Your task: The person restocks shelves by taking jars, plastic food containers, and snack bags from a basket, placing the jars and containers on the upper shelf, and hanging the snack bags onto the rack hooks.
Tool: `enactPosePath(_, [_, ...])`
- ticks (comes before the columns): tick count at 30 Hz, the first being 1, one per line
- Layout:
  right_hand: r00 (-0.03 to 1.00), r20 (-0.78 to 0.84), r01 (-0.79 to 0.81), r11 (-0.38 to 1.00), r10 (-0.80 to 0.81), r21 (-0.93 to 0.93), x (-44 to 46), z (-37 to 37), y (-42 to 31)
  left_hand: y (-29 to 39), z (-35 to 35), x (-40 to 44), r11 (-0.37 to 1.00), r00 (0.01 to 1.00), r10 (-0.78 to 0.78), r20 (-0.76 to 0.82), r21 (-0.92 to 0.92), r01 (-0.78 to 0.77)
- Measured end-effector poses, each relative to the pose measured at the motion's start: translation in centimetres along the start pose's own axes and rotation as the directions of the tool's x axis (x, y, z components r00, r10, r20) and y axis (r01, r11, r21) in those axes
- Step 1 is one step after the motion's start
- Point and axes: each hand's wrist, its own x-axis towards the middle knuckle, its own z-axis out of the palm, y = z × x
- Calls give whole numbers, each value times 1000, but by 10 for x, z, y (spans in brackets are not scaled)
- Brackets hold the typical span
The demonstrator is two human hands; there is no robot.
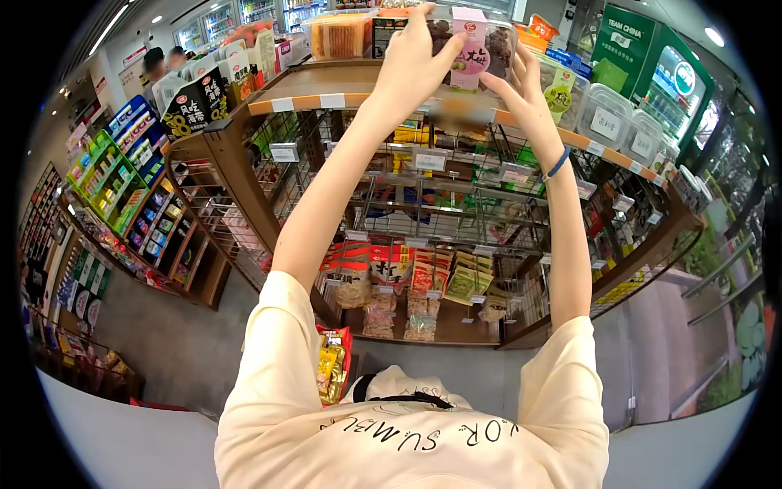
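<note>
At the top shelf of the store rack, I hold a clear plastic box of dark dried plums [502, 47] with a pink label down its front. My left hand [410, 63] is closed on its left side, thumb across the front near the label. On the other side my right hand [521, 96], a blue band at the wrist, grips the box's lower right edge. The fingers behind the box are partly hidden. A box of bread-like slices [339, 35] stands left of my left hand. Beside my right hand is a clear tub with a green label [560, 94].
Lidded clear tubs [608, 114] line the shelf's right end. Black seaweed snack packs [195, 106] stand at its left. Below, hooks carry hanging snack bags [391, 265]. Two people [163, 63] are in the left background. A red and yellow package [332, 363] is near my waist.
</note>
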Motion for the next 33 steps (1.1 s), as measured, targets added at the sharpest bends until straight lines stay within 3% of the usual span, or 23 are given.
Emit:
enactPosePath(1, [999, 12, -29, 999, 29, -31, 5, -2, 3, -8, 5, 6, 999, 1000, 13, -2, -36, -13])
enactPosePath(2, [998, 20, -60, 996, 61, -60, 8, -4, 7, -18, 11, 11, 994, 994, 100, -45, 43, -98])
enactPosePath(5, [994, -1, -105, 993, 105, -60, 18, -9, 20, -35, 24, 21, 983, 999, 37, -34, 180, -30])
enactPosePath(6, [996, -12, -92, 988, 91, -127, 24, -11, 32, -35, 23, 25, 989, 998, -41, 53, 148, 33])
enactPosePath(7, [996, -12, -95, 987, 94, -130, 24, -17, 44, -42, 25, 26, 989, 998, -43, 53, 144, 35])
enactPosePath(9, [970, 12, -240, 968, 241, -78, 26, -18, 46, -63, 33, 24, 947, 997, 55, 61, 314, -72])
enactPosePath(13, [958, 31, -279, 955, 283, -104, 33, -23, 61, -85, 42, 24, 949, 997, 37, 75, 311, -58])
enactPosePath(14, [931, 57, -331, 902, 359, -277, 38, -25, 59, -89, 43, 23, 952, 994, 20, 108, 302, -52])
enactPosePath(16, [886, 93, -370, 814, 454, -448, 42, -28, 54, -96, 46, 23, 965, 989, -9, 146, 262, -29])
enactPosePath(19, [813, 84, -487, 751, 577, -446, 51, -34, 53, -92, 41, 24, 960, 977, 8, 213, 272, -67])
enactPosePath(21, [833, 50, -479, 764, 550, -432, 52, -31, 49, -94, 43, 26, 962, 968, -51, 246, 272, -18])
enactPosePath(23, [805, 21, -515, 715, 593, -472, 56, -32, 47, -100, 46, 28, 927, 957, 8, 289, 358, -115])
enactPosePath(29, [816, -38, -532, 723, 577, -441, 63, -28, 71, -122, 68, 46, 855, 941, 24, 338, 481, -194])
enactPosePath(33, [830, -61, -511, 712, 554, -483, 68, -28, 84, -139, 83, 55, 867, 933, -51, 356, 479, -135])
